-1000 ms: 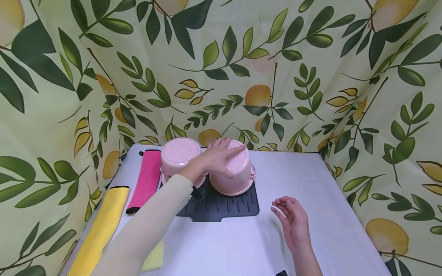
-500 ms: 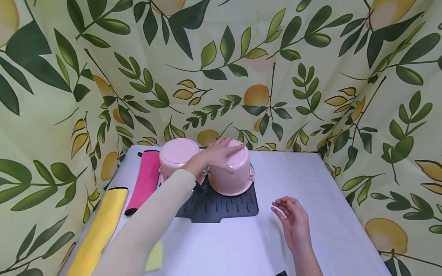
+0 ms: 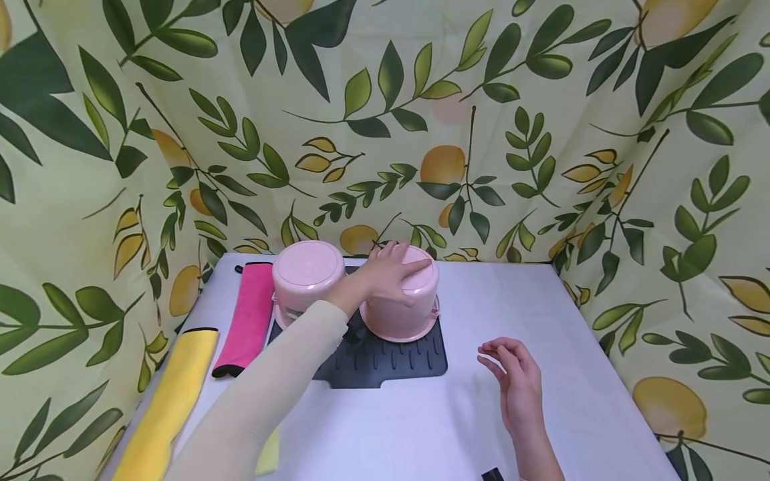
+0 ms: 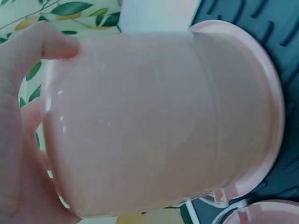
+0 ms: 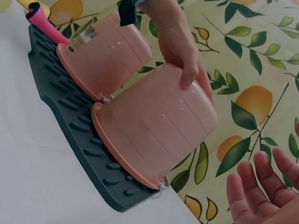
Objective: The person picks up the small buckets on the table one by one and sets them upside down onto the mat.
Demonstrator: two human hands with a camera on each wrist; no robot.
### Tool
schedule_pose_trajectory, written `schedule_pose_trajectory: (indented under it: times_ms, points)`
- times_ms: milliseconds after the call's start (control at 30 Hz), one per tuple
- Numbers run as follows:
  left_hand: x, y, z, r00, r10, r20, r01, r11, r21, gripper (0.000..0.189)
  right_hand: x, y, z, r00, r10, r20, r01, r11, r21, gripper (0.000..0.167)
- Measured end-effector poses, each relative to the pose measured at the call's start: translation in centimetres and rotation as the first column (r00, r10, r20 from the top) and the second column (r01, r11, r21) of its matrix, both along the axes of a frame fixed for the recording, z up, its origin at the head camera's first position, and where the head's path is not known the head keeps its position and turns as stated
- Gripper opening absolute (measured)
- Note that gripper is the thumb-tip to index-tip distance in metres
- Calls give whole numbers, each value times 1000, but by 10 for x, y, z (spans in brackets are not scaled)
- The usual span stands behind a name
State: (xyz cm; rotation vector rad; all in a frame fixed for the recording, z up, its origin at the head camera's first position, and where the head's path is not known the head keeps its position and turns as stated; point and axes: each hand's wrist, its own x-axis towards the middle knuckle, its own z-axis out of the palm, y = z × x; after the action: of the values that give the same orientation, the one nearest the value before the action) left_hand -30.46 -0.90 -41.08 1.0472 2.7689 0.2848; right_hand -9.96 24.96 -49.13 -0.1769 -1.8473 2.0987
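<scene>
Two pink buckets stand upside down side by side on a dark ridged mat [image 3: 385, 366]. Over the base of the right-hand bucket [image 3: 400, 319] my left hand [image 3: 385, 272] spreads and grips, thumb on one side and fingers on the far side. The left wrist view shows the thumb and fingers curled round the base of the bucket [image 4: 140, 121], its rim down at the mat. The left-hand bucket [image 3: 309, 262] is partly covered by my forearm. Away to the right, my right hand [image 3: 519, 384] hovers over the table with loosely bent fingers and holds nothing.
A pink rolled cloth [image 3: 245, 321] and a yellow one [image 3: 171, 394] lie along the table's left side. Beside my left sleeve is a pale yellow piece [image 3: 269, 454]. Leaf-patterned fabric [image 3: 445, 100] walls the white table [image 3: 511, 300] at the back and sides.
My left hand stays on the right-hand bucket, and both buckets keep their places on the mat. My right hand has shifted slightly right. The head view has turned a little.
</scene>
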Motion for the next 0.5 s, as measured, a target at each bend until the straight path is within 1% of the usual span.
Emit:
schedule_pose_trajectory:
  times_ms: [100, 167, 233, 300, 333, 400, 467, 500]
  points:
    - [4, -3, -1, 999, -7, -43, 6, 1000, -11, 99, -1, 1, 2, 1000, 1, -23, -1, 1000, 19, 35]
    - [8, -6, 0, 998, -4, -64, 4, 1000, 10, 99, -2, 1, 2, 1000, 3, -30, -2, 1000, 24, 35]
    - [13, -10, 1, 997, 6, -79, -2, 999, 50, 101, -2, 1, 2, 1000, 7, -30, -7, 1000, 28, 35]
    - [21, -15, 3, 995, 26, -92, -15, 993, 116, 102, -2, 3, 2, 1000, 7, -28, -6, 999, 42, 34]
    - [26, -18, 4, 994, 43, -98, -27, 987, 156, 103, -3, 3, 2, 1000, 4, -28, -3, 999, 53, 33]
    - [37, -26, 4, 990, 83, -112, -53, 968, 246, 104, -4, 5, 1, 1000, 2, -31, 1, 997, 77, 30]
    - [50, -34, 2, 983, 118, -140, -66, 942, 329, 105, -5, 7, 1, 999, -2, -39, 7, 993, 117, 27]
    - [57, -39, 1, 979, 134, -152, -69, 926, 371, 105, -5, 8, 2, 999, -3, -42, 9, 990, 138, 26]
